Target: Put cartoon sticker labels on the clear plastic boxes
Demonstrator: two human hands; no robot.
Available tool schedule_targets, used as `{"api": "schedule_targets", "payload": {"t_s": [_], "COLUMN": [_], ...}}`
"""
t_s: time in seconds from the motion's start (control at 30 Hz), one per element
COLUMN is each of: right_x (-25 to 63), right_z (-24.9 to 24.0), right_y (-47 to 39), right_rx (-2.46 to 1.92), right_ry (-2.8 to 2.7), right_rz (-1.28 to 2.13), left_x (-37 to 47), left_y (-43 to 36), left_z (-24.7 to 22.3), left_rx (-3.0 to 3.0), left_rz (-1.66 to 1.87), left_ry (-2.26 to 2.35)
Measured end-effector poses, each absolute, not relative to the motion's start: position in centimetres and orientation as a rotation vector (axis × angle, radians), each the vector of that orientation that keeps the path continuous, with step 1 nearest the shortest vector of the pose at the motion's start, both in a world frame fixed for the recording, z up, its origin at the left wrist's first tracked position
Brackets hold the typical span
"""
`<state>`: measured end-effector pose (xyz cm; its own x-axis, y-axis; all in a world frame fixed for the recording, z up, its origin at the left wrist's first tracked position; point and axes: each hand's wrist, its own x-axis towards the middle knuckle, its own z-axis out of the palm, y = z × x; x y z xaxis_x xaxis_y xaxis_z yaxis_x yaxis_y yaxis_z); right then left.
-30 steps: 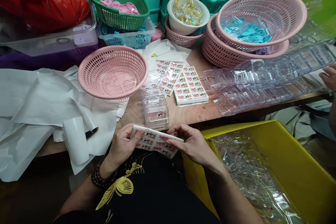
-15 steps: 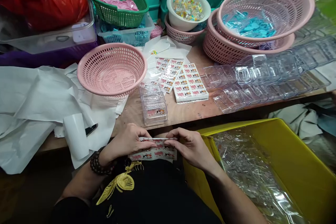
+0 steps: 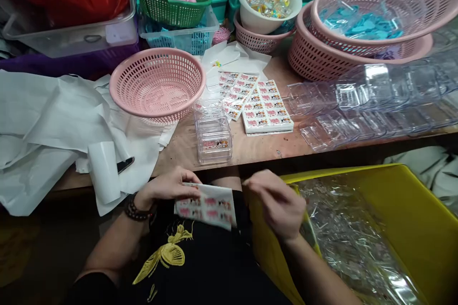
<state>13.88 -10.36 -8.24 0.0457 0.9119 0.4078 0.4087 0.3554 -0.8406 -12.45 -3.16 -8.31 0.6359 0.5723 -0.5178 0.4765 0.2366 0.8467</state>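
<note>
A white sheet of cat stickers (image 3: 214, 207) hangs tilted from my left hand (image 3: 171, 185), its upper left edge pinched between thumb and fingers. To the right of the sheet, apart from it, my right hand (image 3: 277, 202) is blurred, its fingers drawn together; whether something small is between them cannot be made out. Beyond the hands, near the table edge, stands a stack of clear plastic cases (image 3: 213, 140) with a cat sticker on the front. A pile of sticker sheets (image 3: 268, 107) lies to the right of the cases.
A pink basket (image 3: 157, 83) and crumpled white backing paper (image 3: 53, 119) are at the left. Rows of clear cases (image 3: 375, 88) lie at the right. A yellow box (image 3: 418, 219) of clear plastic pieces stands below the table edge. Filled baskets and a white bowl (image 3: 268, 7) line the back.
My right hand has let go of the sheet and moved right. The sheet now tilts down to the right from my left hand. The camera view has shifted slightly.
</note>
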Motion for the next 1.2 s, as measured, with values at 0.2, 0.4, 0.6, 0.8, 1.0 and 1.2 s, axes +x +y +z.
{"api": "schedule_targets", "payload": {"t_s": [0.2,0.4,0.6,0.8,1.0,1.2], "right_x": [12.0,11.4,11.3,10.9,10.7,10.5], "right_z": [-11.3,-12.4,-12.6,-12.8,-12.8,-13.0], "right_y": [-6.6,-5.4,-5.0,-5.2,-5.3,-5.3], "right_rx": [-1.314,-1.315,-1.356,-1.342,-1.324,-1.301], "right_ry": [-1.342,-1.406,-1.461,-1.440,-1.427,-1.444], "right_rz": [1.056,1.042,1.006,0.953,0.920,0.885], "left_x": [-13.2,-13.2,-12.8,-12.6,-12.6,-12.3], "left_y": [-6.8,-7.9,-8.2,-8.2,-7.9,-7.5], "left_z": [-7.3,-7.9,-8.8,-9.5,-9.8,-10.2], "left_rx": [2.261,2.486,2.517,2.580,2.593,2.633], "left_rz": [0.478,0.557,0.597,0.645,0.645,0.653], "left_ry": [1.051,1.150,1.149,1.164,1.193,1.199]}}
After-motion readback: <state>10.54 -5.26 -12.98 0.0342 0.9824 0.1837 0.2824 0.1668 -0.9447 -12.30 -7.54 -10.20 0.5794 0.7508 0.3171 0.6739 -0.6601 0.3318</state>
